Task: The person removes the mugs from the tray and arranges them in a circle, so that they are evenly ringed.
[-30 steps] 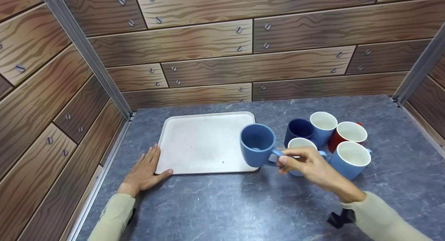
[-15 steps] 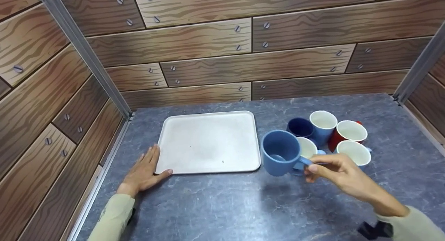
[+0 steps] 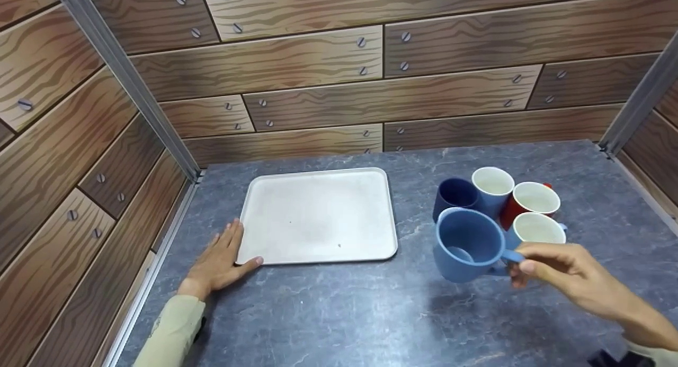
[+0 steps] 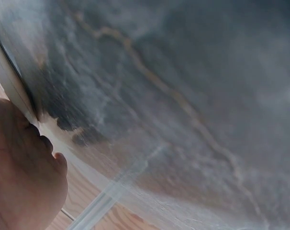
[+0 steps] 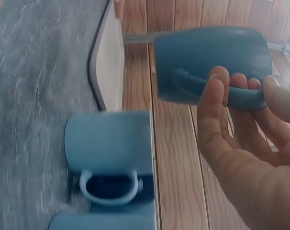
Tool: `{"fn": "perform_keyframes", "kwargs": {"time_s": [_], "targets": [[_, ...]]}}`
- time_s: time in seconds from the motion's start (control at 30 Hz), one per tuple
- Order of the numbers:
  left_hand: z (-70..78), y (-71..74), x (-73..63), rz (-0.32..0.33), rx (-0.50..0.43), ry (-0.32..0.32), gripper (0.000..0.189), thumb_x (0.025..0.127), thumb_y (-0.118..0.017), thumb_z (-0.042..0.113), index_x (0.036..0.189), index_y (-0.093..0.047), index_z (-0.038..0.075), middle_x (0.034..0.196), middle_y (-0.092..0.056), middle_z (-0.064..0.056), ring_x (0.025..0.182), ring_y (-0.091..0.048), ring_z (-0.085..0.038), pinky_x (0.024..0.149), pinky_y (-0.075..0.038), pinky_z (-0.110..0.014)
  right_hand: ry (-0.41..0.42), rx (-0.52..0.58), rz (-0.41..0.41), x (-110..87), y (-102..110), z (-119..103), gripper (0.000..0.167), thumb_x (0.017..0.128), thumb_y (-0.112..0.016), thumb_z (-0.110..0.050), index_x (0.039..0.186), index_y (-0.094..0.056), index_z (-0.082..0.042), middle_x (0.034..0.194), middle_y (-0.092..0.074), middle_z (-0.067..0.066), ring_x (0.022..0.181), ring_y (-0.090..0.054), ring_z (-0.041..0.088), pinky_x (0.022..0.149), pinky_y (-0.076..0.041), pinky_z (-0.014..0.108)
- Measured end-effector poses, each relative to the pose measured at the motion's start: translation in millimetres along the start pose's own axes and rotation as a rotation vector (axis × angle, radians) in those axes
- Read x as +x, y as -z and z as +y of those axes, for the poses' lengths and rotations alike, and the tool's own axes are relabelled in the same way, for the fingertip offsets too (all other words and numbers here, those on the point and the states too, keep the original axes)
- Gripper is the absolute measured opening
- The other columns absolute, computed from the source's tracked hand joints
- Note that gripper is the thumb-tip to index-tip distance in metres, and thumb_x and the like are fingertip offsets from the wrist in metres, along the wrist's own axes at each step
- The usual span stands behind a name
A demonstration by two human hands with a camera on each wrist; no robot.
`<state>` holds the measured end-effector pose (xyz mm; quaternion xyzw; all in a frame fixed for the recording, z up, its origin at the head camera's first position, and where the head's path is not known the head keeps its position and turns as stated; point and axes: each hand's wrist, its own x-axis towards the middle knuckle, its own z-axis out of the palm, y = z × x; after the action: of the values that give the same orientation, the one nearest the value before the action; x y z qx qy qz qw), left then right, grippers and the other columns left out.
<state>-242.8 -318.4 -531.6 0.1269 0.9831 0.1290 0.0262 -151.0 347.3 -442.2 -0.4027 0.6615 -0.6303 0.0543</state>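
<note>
My right hand (image 3: pixel 572 277) pinches the handle of a blue mug (image 3: pixel 466 250), which it carries above the table. In the right wrist view this blue mug (image 5: pixel 212 62) is clear of the tabletop, with fingers and thumb (image 5: pixel 279 96) round its handle. Seen from the head, the mug covers most of a light blue mug (image 5: pixel 109 143) standing behind it. At the left, my left hand (image 3: pixel 214 261) lies flat, its fingers straight along the left edge of a white tray (image 3: pixel 318 218) and its thumb at the front corner.
Behind the held mug stand a dark blue mug (image 3: pixel 456 195), a light blue mug with a white inside (image 3: pixel 490 203), a red mug (image 3: pixel 511 208) and another light blue one (image 3: pixel 537 229). Wood-patterned walls (image 3: pixel 318 65) enclose the grey marbled table (image 3: pixel 328 314).
My right hand has moved right and toward me with the blue mug, from over the tray's right edge to in front of the other mugs. The left hand and tray have stayed put.
</note>
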Motion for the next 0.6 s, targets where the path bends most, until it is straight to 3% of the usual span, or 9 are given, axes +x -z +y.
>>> {"fn": "perform_keyframes", "kwargs": {"time_s": [0.23,0.47,0.6], "targets": [[-0.6,-1.3,0.2,-0.002,-0.005,0.006,0.111,0.099,-0.057,0.072,0.169,-0.015,-0.003,0.177,-0.013,-0.023,0.165,-0.015,-0.043,0.134,-0.015,-0.061,-0.050,-0.048,0.019,-21.9,15,-1,0.040,0.099,-0.035,0.031,0.122,-0.065,0.016,0.103,-0.075,0.017,0.091,-0.077,0.021,0.084,-0.066,0.030],[-1.7,-2.3,-0.4,-0.006,0.006,-0.002,0.111,0.099,-0.056,0.072,0.168,-0.014,-0.004,0.177,-0.012,-0.024,0.164,-0.014,-0.044,0.134,-0.015,-0.061,-0.193,-0.153,0.068,-47.1,28,-1,0.034,0.104,-0.037,0.024,0.122,-0.065,0.015,0.105,-0.076,0.009,0.091,-0.076,0.020,0.082,-0.065,0.029],[-0.8,-0.9,-0.1,0.006,0.011,-0.013,0.110,0.100,-0.056,0.070,0.168,-0.016,-0.006,0.177,-0.013,-0.025,0.164,-0.015,-0.045,0.134,-0.015,-0.061,-0.168,-0.128,0.102,-58.4,36,8,0.035,0.103,-0.036,0.025,0.123,-0.064,0.016,0.104,-0.074,0.013,0.090,-0.076,0.021,0.083,-0.064,0.027]]}}
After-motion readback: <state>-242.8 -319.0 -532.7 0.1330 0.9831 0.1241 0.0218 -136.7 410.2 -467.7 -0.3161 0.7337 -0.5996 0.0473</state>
